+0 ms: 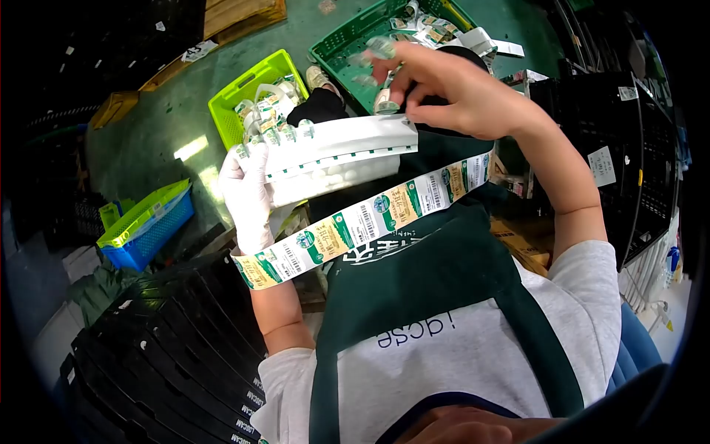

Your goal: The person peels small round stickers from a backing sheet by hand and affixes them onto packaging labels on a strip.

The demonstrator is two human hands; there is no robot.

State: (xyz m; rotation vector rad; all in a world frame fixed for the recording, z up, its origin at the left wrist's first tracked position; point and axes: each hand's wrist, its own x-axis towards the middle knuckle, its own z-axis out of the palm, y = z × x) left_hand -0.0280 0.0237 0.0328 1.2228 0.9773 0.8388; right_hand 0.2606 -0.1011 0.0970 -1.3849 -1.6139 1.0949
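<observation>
My left hand (249,196), in a white glove, grips the left end of a long white pack (325,177) with rounded bumps along its side. White backing paper (340,140) lies over the pack, with small green marks along its lower edge. Several round green-and-white stickers (287,133) stand along its upper left edge, near my gloved fingertips. My bare right hand (451,89) is over the pack's right end, fingers bent and apart, thumb close to the paper's corner. Round stickers (386,102) cling to its fingertips; some fingers are blurred. A strip of printed barcode labels (362,222) hangs across my apron.
A lime-green crate (222,111) of labelled items stands ahead. Beyond my right hand is a dark green crate (347,55) with similar items. A blue-and-lime crate (151,229) is at left. Black crates (170,355) are stacked lower left, and black racks (629,163) at right.
</observation>
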